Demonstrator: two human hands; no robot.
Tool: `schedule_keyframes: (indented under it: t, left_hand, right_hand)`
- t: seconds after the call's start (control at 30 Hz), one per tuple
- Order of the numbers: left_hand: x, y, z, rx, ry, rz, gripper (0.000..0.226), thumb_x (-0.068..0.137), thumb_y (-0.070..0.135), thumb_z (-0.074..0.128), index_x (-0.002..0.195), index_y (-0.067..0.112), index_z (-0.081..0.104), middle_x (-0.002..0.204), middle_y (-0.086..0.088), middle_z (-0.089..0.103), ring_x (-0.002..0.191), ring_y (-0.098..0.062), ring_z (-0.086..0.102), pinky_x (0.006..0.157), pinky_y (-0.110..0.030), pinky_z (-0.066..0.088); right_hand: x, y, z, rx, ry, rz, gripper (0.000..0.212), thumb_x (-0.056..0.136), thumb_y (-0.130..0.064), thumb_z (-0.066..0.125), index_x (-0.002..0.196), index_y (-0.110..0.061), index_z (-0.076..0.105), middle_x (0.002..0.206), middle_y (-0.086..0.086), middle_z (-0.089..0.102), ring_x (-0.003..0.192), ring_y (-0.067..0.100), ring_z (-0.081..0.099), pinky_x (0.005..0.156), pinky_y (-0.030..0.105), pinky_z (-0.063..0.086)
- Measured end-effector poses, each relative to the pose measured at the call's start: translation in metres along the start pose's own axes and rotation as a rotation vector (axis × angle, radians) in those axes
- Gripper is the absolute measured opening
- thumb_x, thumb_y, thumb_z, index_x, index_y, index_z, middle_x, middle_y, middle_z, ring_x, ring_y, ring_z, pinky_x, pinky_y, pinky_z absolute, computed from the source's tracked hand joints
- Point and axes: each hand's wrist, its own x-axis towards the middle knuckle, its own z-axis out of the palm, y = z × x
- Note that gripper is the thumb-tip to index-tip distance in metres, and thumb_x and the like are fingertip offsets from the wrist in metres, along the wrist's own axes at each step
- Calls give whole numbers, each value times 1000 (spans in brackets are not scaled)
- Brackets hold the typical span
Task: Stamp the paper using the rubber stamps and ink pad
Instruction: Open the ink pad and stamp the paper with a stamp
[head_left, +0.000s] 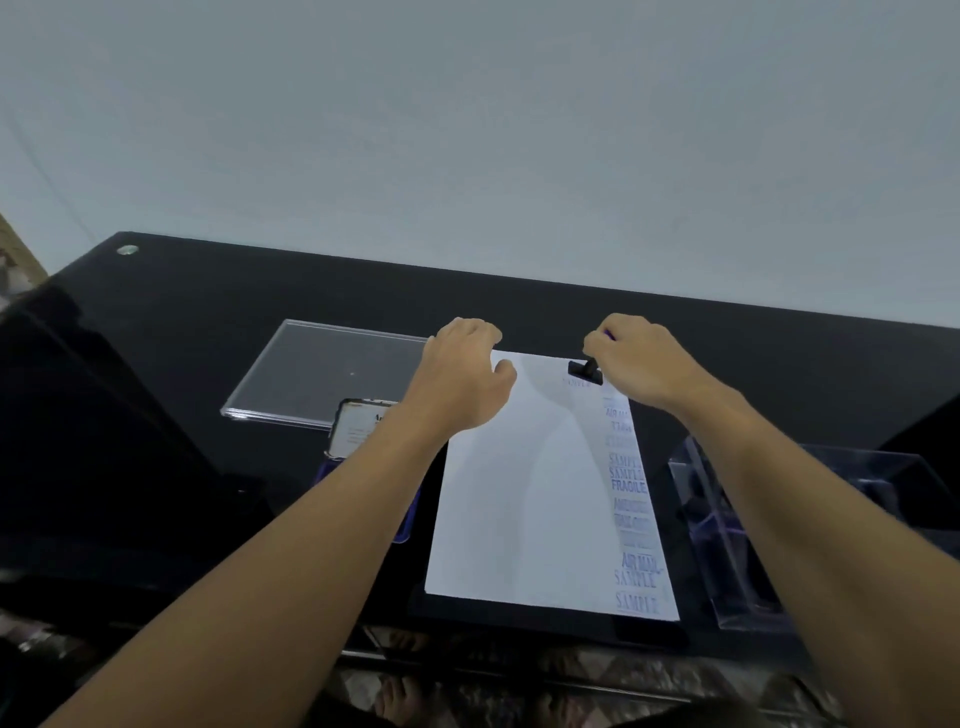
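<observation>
Gripping the short handle of a black rubber stamp (586, 371), the right hand (639, 364) has its fingers curled tightly round it, at the far right corner of the paper (519, 493). The stamp's flat base sits on or just over the sheet there; I cannot tell whether it touches. A faint print reading SAMPLE lies on the paper just beside the base.

The paper is a white sheet lying lengthwise away from the person on a black table (208, 312). Down its right edge runs a column of blue-violet prints (631, 519), among them SAMPLE, FRAGILE and AIR MAIL, some overlapping and blurred. The rest of the sheet is blank.

The left hand (462, 374) rests on the far left corner of the paper, thumb spread out onto the sheet and fingers bent down over the far edge. Their tips are hidden, so I cannot tell whether they pinch the edge or only press on it.

Just left of the paper, partly under the left forearm, is the ink pad (356, 431), its lid raised and a blue base showing below. Farther left and beyond it lies a clear plastic sheet (322, 374). Right of the paper, behind the right forearm, stands a clear plastic box (727, 545) with dark things inside, too blurred to name.
</observation>
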Motion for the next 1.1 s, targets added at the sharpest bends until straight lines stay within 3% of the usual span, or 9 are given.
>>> schedule_keyframes:
  t: [0.27, 0.5, 0.77, 1.1]
  left_hand:
    - [32, 13, 30, 49, -57, 16, 35, 96, 21, 46, 126, 5, 55, 134, -6, 54, 126, -24, 43, 104, -38, 33]
    - [42, 10, 53, 117, -122, 43, 43, 99, 24, 43, 139, 10, 48, 146, -5, 44, 137, -22, 32, 115, -46, 19]
    - [42, 1, 73, 132, -129, 26, 40, 97, 23, 43, 132, 8, 52, 143, -8, 44, 138, -25, 28, 115, -50, 18]
    - [41, -5, 84, 144, -165, 0, 47, 99, 26, 42, 143, 11, 44, 160, -7, 27, 150, -26, 11, 119, -55, 5]
  right_hand:
    - [26, 22, 3, -139, -113, -33, 18, 101, -28, 42, 96, -15, 54, 97, 5, 63, 81, 18, 56, 61, 28, 39]
    - [36, 29, 14, -206, -162, -105, 12, 101, -27, 47, 98, -17, 54, 92, 1, 60, 77, 15, 54, 60, 25, 37]
    - [44, 31, 24, -245, -186, -129, 14, 100, -30, 49, 97, -17, 53, 88, 1, 58, 73, 15, 52, 59, 25, 35]
    - [46, 34, 27, -248, -180, -119, 15, 100, -31, 50, 101, -16, 53, 90, 1, 59, 74, 15, 54, 58, 24, 37]
